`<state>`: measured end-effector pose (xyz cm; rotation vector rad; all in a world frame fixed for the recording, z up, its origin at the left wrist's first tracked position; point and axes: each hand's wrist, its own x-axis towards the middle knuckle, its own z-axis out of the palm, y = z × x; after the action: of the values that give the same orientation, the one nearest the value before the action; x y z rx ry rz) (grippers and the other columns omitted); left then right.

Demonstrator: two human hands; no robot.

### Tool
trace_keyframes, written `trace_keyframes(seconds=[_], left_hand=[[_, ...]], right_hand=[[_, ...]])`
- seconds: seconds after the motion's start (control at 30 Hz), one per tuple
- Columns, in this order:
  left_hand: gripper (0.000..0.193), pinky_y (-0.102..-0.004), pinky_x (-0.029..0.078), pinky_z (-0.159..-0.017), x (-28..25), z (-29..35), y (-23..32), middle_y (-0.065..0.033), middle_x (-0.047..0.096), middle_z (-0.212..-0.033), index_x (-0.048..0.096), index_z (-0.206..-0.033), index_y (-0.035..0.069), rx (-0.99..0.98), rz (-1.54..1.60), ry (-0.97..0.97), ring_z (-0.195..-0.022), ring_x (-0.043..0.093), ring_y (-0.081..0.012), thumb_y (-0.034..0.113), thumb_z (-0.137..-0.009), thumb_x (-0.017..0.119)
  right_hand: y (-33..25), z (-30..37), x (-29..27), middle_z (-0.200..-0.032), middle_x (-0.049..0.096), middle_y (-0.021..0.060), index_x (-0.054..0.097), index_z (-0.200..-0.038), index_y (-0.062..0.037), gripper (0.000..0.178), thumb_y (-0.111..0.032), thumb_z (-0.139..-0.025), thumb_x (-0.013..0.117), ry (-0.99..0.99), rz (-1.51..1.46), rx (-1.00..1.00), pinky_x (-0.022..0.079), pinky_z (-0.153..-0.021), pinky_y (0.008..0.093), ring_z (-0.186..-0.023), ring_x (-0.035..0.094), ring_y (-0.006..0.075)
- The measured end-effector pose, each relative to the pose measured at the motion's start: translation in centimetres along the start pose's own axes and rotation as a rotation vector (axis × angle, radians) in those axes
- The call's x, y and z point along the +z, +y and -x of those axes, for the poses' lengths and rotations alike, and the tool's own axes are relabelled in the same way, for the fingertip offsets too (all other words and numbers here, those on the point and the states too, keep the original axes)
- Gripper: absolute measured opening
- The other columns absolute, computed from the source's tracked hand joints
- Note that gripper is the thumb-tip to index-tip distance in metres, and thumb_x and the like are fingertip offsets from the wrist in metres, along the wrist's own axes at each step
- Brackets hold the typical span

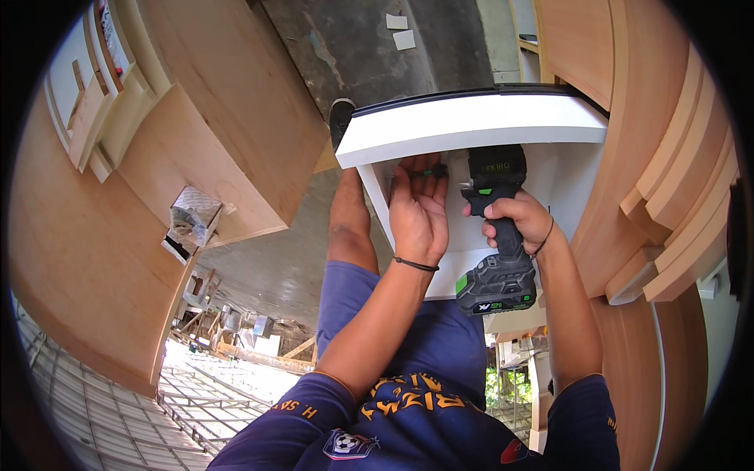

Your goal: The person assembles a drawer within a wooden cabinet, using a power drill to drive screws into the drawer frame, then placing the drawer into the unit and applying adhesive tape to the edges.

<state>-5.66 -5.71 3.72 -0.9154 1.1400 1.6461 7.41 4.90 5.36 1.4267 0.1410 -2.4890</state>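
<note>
My right hand (pixel 520 218) is wrapped around the grip of a black and green cordless drill (pixel 496 286), with a finger at its trigger. The drill's head lies inside a white box-like cabinet piece (pixel 471 128), its battery toward me. Beside it, my left hand (pixel 420 216) reaches into the same piece, palm turned up and fingers curled near the left inner wall. A small dark piece (pixel 430 171) shows at those fingers, in line with the drill's front. Whether it is a bit or a fastener I cannot make out.
A large wooden panel unit (pixel 228 118) stands at the left, with a plastic-wrapped package (pixel 196 215) on it. Curved wooden pieces (pixel 675 165) are stacked at the right. Two white squares (pixel 404 40) lie on the grey floor (pixel 345 35). A metal grid (pixel 102 408) shows lower left.
</note>
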Motion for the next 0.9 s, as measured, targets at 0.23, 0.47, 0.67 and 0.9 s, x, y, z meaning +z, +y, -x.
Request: trace_keyframes(seconds=[0.23,0.47,0.67,0.9], left_hand=[[0.031,-0.0392,0.036,-0.095,-0.01,-0.29,-0.28,-0.0068,0.052,-0.115,0.047,-0.113,0.007,0.031,0.008,0.012,-0.113,0.047,-0.0222,0.032,-0.096,0.039],[0.024,-0.0382,0.04,-0.09,0.13,-0.36,-0.05,-0.0071,0.054,-0.106,0.048,-0.103,0.008,0.044,0.048,0.026,-0.105,0.051,-0.0211,0.03,-0.096,0.041],[0.022,-0.0378,0.04,-0.09,0.54,-0.08,0.03,-0.0078,0.054,-0.104,0.048,-0.098,0.008,0.033,0.038,0.043,-0.104,0.051,-0.0209,0.029,-0.096,0.043],[0.022,-0.0367,0.04,-0.091,0.58,-0.08,-0.03,-0.0088,0.054,-0.107,0.049,-0.096,0.008,0.039,0.054,0.039,-0.107,0.05,-0.0227,0.03,-0.095,0.044]], right_hand=[[-0.27,-0.2,-0.03,-0.095,0.061,0.0126,0.05,-0.11,0.0018,0.039,-0.006,-0.073,0.055,0.004,0.034,0.006,0.05,-0.047,0.0264,-0.058,0.055,0.0123],[-0.58,-0.43,0.04,-0.095,0.06,0.0139,0.051,-0.109,0.0033,0.04,-0.005,-0.07,0.054,0.015,0.06,0.005,0.049,-0.048,0.0286,-0.059,0.055,0.0146],[-0.64,-0.52,0.24,-0.089,0.06,0.0119,0.054,-0.103,0.0039,0.034,-0.005,-0.07,0.057,0.04,0.052,0.046,0.049,-0.048,0.0295,-0.056,0.053,0.0132],[-0.62,-0.59,0.23,-0.079,0.059,0.0081,0.058,-0.092,0.0034,0.024,-0.005,-0.07,0.059,0.061,0.092,0.049,0.048,-0.048,0.0293,-0.055,0.052,0.0118]])
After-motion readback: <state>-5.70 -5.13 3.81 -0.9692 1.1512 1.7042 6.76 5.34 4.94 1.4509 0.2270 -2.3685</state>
